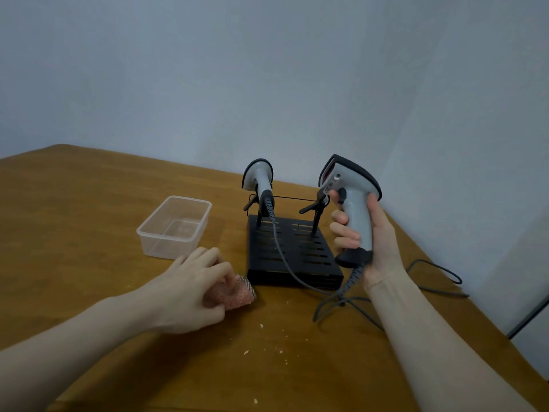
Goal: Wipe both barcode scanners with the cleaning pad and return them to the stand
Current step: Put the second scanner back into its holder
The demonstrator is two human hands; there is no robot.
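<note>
A black slotted stand [292, 257] sits on the wooden table [89, 209]. One grey barcode scanner [259, 178] rests upright in the stand's left cradle, its coiled cable trailing forward over the base. My right hand [371, 233] grips the handle of a second grey scanner [352, 197], held upright just right of the stand's vacant right cradle [315, 206]. My left hand [193, 289] lies on the table left of the stand, fingers closed over a pink mesh cleaning pad [242, 291].
A clear plastic box [175, 227] with nothing in it stands left of the stand. Grey and black cables [430, 275] loop on the table in front and to the right. Small crumbs [261, 337] dot the near tabletop. A plain wall rises behind.
</note>
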